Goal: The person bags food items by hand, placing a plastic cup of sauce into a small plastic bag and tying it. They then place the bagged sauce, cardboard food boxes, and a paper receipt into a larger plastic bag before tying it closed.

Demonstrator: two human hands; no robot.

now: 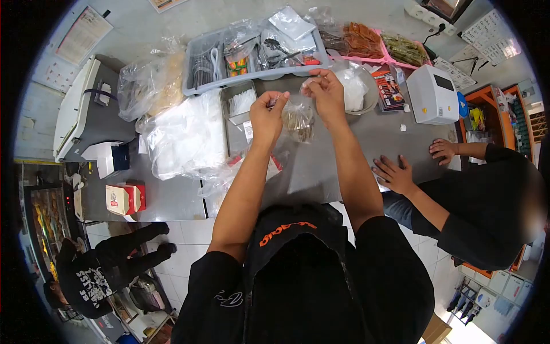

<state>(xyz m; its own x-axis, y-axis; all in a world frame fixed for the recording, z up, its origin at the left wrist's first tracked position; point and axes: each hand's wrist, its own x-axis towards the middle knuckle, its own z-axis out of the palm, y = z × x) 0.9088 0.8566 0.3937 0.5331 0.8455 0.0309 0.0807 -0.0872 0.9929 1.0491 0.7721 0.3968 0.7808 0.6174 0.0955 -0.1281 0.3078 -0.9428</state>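
Observation:
My left hand (267, 112) and my right hand (324, 94) are raised over the steel counter (321, 166), each pinching a top corner of a small clear plastic bag (298, 120). The bag hangs between them with brownish contents inside. Both hands have the fingers closed on the bag's upper edge. Just beyond the hands stands a grey tray (252, 54) of cutlery and sachets.
A pile of clear plastic bags (186, 135) lies left of my hands, with a small steel pan (239, 106) beside it. A white printer (432, 94) stands at the right. A co-worker's two hands (395, 175) rest on the counter's right edge. Another person (97, 269) is crouched on the floor at the left.

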